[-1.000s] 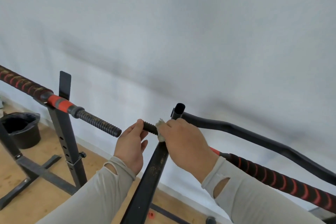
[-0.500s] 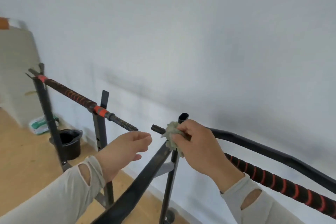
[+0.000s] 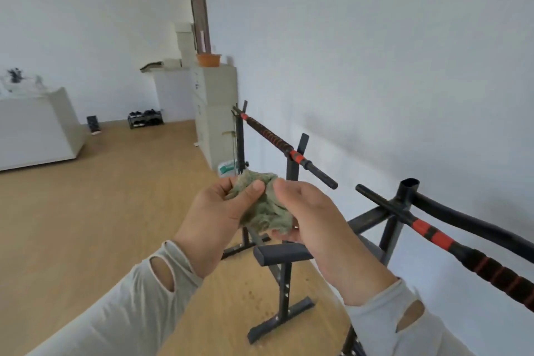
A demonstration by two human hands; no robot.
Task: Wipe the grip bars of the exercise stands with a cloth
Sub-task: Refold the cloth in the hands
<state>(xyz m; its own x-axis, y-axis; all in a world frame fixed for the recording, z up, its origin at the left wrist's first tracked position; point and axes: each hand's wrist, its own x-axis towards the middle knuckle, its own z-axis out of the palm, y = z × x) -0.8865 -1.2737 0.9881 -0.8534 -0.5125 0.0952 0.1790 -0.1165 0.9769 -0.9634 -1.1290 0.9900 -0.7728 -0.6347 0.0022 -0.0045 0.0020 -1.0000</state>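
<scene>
Both hands held the crumpled grey-green cloth (image 3: 264,205) between them near the viewer, the left hand (image 3: 219,211) pinching it with thumb and fingers and the right hand (image 3: 309,217) cupping it from the other side. Farther off to the right, well apart from the cloth, lay the two black bars wrapped in red-and-black grip foam: the near bar (image 3: 450,246) and the far bar (image 3: 286,147). Each ran diagonally along the white wall (image 3: 404,52), so the right hand was nearer to both.

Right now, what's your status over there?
Left hand and right hand both grip the cloth, clear of the bars. Near grip bar untouched. Nothing in the way.
</scene>
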